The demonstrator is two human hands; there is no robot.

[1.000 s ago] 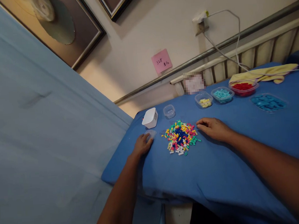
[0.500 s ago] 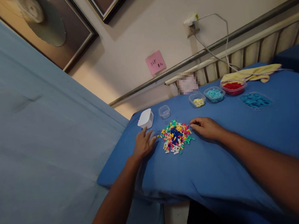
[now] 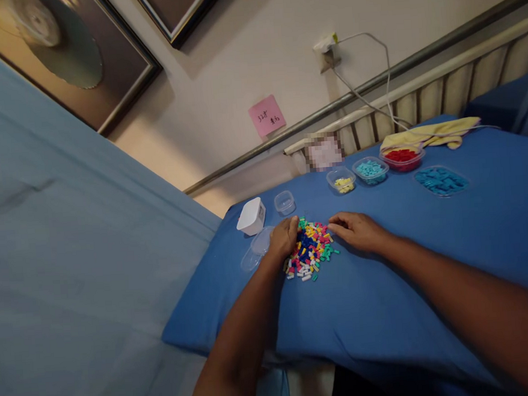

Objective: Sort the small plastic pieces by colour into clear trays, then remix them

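A heap of small coloured pieces [image 3: 311, 246], in dark blue, pink, yellow, green and white, lies on the blue cloth. Against the heap's left edge rests my left hand [image 3: 286, 237], its fingers straight and cupped toward the pieces, partly hidden by the hand itself. My right hand [image 3: 357, 231] is at the opposite edge, thumb and forefinger slightly apart beside some pink pieces. Nothing shows in its loosely bent fingers. Two clear plastic lids [image 3: 252, 258] lie flat just left of my left hand. Beyond it stand a white box [image 3: 251, 216] and a small clear tub [image 3: 285, 202].
Along the back stand tubs of yellow pieces [image 3: 341, 181], light-blue pieces [image 3: 370, 170] and red pieces [image 3: 401, 157]. A shallow container of blue pieces [image 3: 441, 181] sits at right. Behind are a yellow cloth [image 3: 431, 134], a white cable [image 3: 388, 71] and a wall rail [image 3: 360, 91].
My left hand has moved right, from the cloth beside the white box to the heap's left edge, and the clear lids now show beside it. My right hand stays nearly in place.
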